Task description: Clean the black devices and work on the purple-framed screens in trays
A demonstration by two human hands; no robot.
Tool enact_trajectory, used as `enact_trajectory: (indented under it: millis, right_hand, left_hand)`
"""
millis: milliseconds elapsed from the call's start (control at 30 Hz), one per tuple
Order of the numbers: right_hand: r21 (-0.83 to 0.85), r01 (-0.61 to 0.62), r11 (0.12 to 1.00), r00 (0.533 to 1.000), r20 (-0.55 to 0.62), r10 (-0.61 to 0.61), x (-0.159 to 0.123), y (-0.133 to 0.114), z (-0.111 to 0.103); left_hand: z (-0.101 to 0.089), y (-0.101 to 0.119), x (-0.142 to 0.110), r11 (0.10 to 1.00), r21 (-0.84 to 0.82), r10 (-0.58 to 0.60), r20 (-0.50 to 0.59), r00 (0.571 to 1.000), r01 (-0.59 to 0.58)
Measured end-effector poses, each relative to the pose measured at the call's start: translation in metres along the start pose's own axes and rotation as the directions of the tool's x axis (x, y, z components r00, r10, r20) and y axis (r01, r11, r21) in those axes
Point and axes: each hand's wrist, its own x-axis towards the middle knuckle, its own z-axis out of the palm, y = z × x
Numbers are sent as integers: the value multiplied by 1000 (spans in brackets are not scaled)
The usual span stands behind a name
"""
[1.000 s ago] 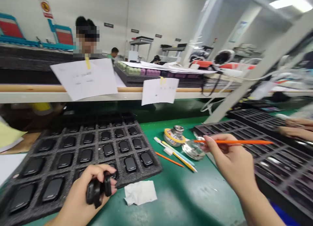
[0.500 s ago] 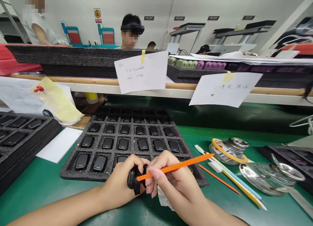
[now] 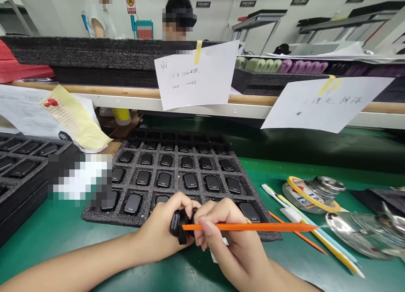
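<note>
The left hand's fingers [image 3: 186,203] are curled tightly around a small black device [image 3: 179,226], which sits almost fully inside the grip. The right hand [image 3: 228,245] is closed in a pencil-like pinch on a long orange stick [image 3: 253,227]. The stick's left end reaches the black device, and its pointed right end sticks out well past the knuckles. The two hands are close together, the right fingers just beside the left.

Directly beyond the fingers lies a dark foam tray [image 3: 95,214], its near edge running just under the left hand. Its cells hold rows of black devices [image 3: 190,181]. A pixelated patch hides part of the tray's left corner. A scrap of white tissue [image 3: 215,257] pokes out under the right hand.

To the right, past the stick's tip, a green bench mat [image 3: 284,174] has open room. On it lie loose sticks [image 3: 325,245], a taped metal jar [image 3: 311,195] and a glass dish [image 3: 357,235]. Below the left forearm, more mat stays open.
</note>
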Motion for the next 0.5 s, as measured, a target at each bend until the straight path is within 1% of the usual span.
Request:
enact_trajectory:
  millis: [100, 267, 400, 500]
  right_hand:
    - [-3, 0, 1000, 1000, -4, 0, 0, 1, 1]
    - [-29, 21, 999, 1000, -23, -22, -2, 5, 2]
    - [-4, -13, 1000, 997, -74, 12, -4, 6, 3]
    - [-22, -19, 1000, 998, -65, 18, -3, 4, 5]
  left_hand:
    - [0, 1, 1, 1000, 17, -24, -6, 1000, 24]
    - [1, 1, 2, 1000, -4, -19, -2, 1000, 19]
    - [1, 1, 2, 999, -1, -44, -23, 999, 44]
    - [1, 1, 2, 999, -25, -30, -16, 999, 30]
